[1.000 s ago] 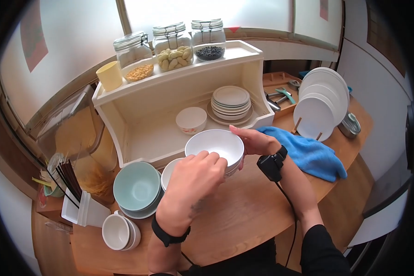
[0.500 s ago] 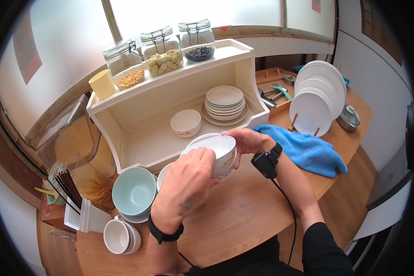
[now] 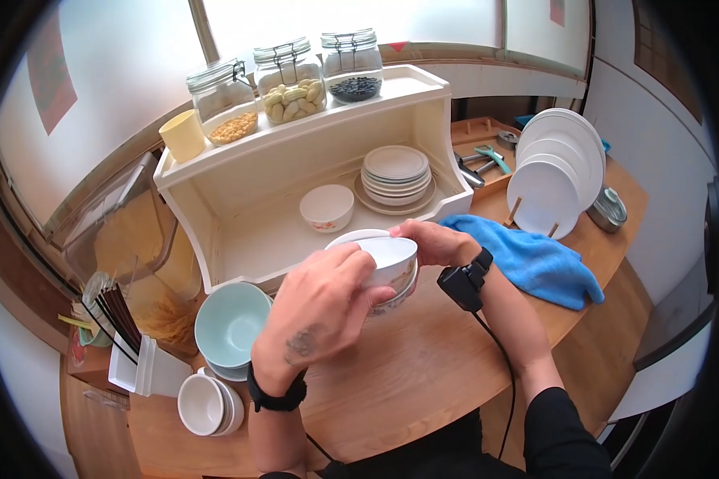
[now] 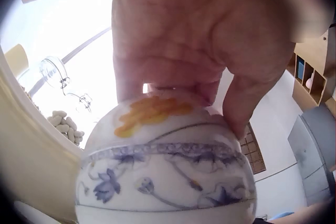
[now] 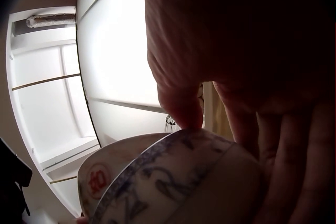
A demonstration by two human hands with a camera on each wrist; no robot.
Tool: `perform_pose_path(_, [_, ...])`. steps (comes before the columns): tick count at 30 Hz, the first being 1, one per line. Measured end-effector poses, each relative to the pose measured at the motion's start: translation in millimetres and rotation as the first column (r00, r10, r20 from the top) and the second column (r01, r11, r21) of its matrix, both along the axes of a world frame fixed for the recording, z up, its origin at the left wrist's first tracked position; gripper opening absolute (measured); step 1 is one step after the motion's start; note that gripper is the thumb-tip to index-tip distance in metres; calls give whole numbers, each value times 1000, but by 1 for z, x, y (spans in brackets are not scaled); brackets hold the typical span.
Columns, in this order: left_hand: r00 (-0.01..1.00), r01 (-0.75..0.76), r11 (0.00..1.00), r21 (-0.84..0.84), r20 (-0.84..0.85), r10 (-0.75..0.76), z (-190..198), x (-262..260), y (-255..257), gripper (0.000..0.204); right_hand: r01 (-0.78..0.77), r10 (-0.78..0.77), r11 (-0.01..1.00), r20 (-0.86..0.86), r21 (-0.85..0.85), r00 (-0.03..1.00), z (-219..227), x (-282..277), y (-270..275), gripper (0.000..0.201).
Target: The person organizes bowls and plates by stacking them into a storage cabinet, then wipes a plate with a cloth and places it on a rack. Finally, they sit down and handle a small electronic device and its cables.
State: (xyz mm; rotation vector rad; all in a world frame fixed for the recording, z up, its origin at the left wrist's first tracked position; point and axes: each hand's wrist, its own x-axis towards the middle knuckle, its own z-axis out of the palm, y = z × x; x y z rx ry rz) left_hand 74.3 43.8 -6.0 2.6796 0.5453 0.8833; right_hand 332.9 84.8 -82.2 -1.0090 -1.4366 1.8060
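Two or more white patterned bowls are held together above the table. The left hand [image 3: 315, 307] pinches the rim of the tilted upper bowl [image 3: 393, 255], while the right hand [image 3: 439, 243] grips the bowls at their right side. In the left wrist view an orange flower shows on one bowl [image 4: 152, 115], over a bowl with blue flowers [image 4: 163, 187]. The right wrist view shows the right thumb on a blue-patterned bowl [image 5: 178, 182], beside a bowl with a red mark [image 5: 123, 155]. Fingers hide part of the rims.
Behind the hands, a cream shelf [image 3: 248, 247] holds a small bowl [image 3: 327, 207] and stacked plates [image 3: 395, 164], with jars on top. Green bowls [image 3: 232, 323] and white cups [image 3: 204, 405] stand left; a blue cloth [image 3: 527, 259] and racked plates [image 3: 543, 199] are right.
The upper bowl has tilted away from the one below, and their rims stand apart at the back. The left hand has shifted left, covering the white bowl beside the green ones.
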Motion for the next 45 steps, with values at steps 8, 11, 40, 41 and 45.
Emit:
perform_pose_path(8, [914,-220,970,100,367,170,28,-51,-9,26,279,-271,956,-100,85,957,-5,-8,25,50])
perform_pose_path(11, [889,-384,916,117,317,332,29,-69,-14,25,396,-431,882,100,255,897,14,-23,57,42])
perform_pose_path(40, [906,-410,878,249,221,360,23,-78,1,22,13,-810,550,529,835,253,-49,-43,167,39])
perform_pose_path(41, [907,-408,882,237,213,363,23,-77,1,21,19,-813,546,525,837,251,-54,-39,172,39])
perform_pose_path(45, [909,-406,889,211,192,369,22,-75,1,21,-40,-767,598,586,800,262,-59,-36,178,34])
